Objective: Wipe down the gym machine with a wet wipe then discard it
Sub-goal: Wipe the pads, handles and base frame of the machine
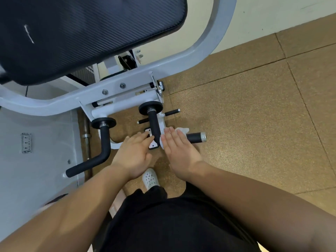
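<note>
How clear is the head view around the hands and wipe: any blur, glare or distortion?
Head view: light even, no hard glare; right hand and left hand slightly soft; wet wipe bright white, folds barely readable; wide-angle stretch enlarges the forearms at the bottom edge, which look darker.

One view only, worn on the head, aimed forward and steeply down. It's wide-angle: the gym machine (138, 77) bows across the upper left, and its black pad (91, 33) looms close to the lens. The left forearm (78, 200) and right forearm (245, 193) span the bottom corners. The floor (254, 115) spreads right, with the wall (254, 11) beyond.
</note>
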Demonstrator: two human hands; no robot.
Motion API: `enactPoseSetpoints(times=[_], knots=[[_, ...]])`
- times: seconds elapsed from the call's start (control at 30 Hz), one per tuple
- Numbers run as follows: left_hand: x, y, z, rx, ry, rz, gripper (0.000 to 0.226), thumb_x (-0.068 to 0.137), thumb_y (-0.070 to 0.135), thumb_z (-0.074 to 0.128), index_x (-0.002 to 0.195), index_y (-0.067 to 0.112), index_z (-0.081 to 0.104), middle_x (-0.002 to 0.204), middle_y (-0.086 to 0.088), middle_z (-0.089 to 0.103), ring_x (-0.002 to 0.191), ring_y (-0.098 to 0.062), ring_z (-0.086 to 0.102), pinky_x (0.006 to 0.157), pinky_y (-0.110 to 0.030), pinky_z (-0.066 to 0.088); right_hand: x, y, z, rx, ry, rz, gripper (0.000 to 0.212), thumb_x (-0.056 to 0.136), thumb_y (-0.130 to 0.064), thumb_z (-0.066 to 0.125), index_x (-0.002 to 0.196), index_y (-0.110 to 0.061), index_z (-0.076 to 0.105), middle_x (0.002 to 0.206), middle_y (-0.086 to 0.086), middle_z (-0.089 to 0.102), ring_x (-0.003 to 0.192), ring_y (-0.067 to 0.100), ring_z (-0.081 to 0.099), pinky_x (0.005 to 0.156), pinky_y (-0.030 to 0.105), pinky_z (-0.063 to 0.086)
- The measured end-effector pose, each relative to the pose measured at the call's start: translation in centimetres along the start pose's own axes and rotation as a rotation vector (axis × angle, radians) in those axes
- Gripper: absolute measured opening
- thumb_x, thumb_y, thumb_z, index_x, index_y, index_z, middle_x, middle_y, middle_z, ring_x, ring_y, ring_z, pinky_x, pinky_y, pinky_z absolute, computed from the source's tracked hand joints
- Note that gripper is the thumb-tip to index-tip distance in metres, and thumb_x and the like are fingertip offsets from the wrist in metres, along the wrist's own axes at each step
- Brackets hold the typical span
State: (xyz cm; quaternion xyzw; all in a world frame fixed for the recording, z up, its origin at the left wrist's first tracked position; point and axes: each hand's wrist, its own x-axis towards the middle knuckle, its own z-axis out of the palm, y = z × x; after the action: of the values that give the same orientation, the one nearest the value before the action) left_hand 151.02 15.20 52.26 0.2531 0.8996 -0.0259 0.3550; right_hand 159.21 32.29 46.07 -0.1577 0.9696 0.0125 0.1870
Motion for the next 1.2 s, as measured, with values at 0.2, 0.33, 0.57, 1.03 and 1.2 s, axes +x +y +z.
enactPoseSetpoints(times=[0.2,0.33,0.57,1.03,1.2], knots=[[-4.3,-6.8,2.0,-0.031,0.056,-0.143,0.066,0.097,0.033,0.038,0.161,0.026,0.023,0.17,-0.004,0.015,0.157,-0.027,0.009,0.127,-0.049,0.005,4.4,-2.3,-2.1,0.065,-0.103,-0.076,0.065,0.106,-0.003,0.029,0.158,0.006,-0.008,0.16,0.038,-0.021,0.153,0.05,-0.011,0.126,0.052,0.006],[-6.4,-12.5,3.6,-0.035,0.099,-0.22,0.071,0.091,0.039,0.032,0.16,0.024,0.027,0.169,-0.007,0.019,0.156,-0.03,0.012,0.126,-0.052,0.008,5.4,-2.3,-2.7,0.175,-0.173,0.012,0.065,0.103,0.006,0.029,0.161,-0.001,-0.001,0.166,0.026,-0.018,0.157,0.038,-0.011,0.126,0.042,0.014],[-9.7,-21.8,6.4,-0.193,0.204,-0.251,0.071,0.087,0.038,0.039,0.155,0.019,0.038,0.163,-0.01,0.034,0.152,-0.031,0.025,0.124,-0.055,0.018,9.6,-7.5,-4.2,0.302,0.258,0.084,0.05,0.064,0.019,0.08,0.112,0.003,0.075,0.125,0.022,0.07,0.096,0.038,0.075,0.071,0.044,0.062],[-15.1,-29.2,11.1,-0.454,0.248,-0.07,0.079,0.094,0.016,0.055,0.163,0.019,0.017,0.163,-0.001,0.035,0.149,-0.02,0.033,0.12,-0.036,0.029,13.3,-27.5,-3.9,0.153,-0.066,-0.036,0.116,0.089,-0.085,0.029,0.159,-0.003,-0.014,0.168,0.022,-0.017,0.153,0.037,-0.026,0.124,0.056,-0.016],[-15.8,-29.6,12.0,-0.601,0.268,-0.051,0.078,0.088,0.007,0.055,0.158,0.025,0.028,0.157,0.006,0.043,0.141,-0.017,0.043,0.113,-0.038,0.042,13.6,-31.9,-3.9,0.145,-0.041,-0.225,0.116,0.09,-0.081,0.036,0.16,-0.002,-0.012,0.169,0.019,-0.02,0.154,0.034,-0.027,0.125,0.054,-0.012]])
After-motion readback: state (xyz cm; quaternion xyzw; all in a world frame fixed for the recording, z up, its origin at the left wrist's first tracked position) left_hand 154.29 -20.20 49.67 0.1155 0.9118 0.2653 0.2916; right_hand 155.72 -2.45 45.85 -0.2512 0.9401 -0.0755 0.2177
